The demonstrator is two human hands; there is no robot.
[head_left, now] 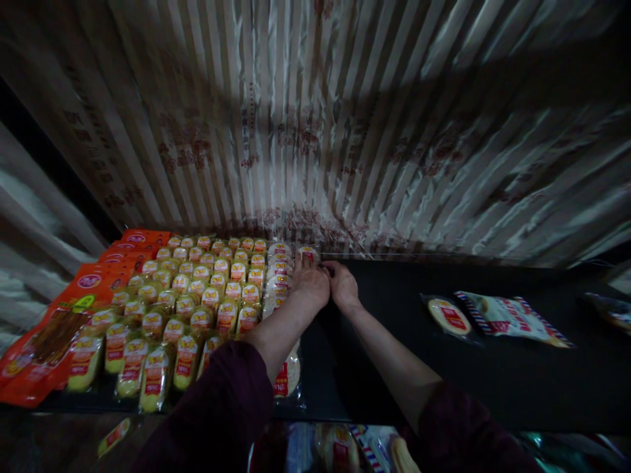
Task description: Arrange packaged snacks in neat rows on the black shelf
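At the back of the black shelf (365, 341), my left hand (310, 288) reaches forward with its fingers on a wrapped round pastry (308, 252) with a red label. My right hand (342, 286) is right beside it, fingers bent in towards the left hand; anything in them is hidden. Left of my hands runs a row of wrapped pale round pastries (286, 378), partly covered by my left forearm. Beyond that row stand several rows of small yellow wrapped cakes (211, 297) with red and white labels.
Orange snack packets (86, 289) line the far left. On the right lie a single wrapped pastry (449, 316) and a striped white packet (513, 318). A pleated printed curtain (315, 144) hangs behind. More packets (340, 450) sit below the shelf's front edge.
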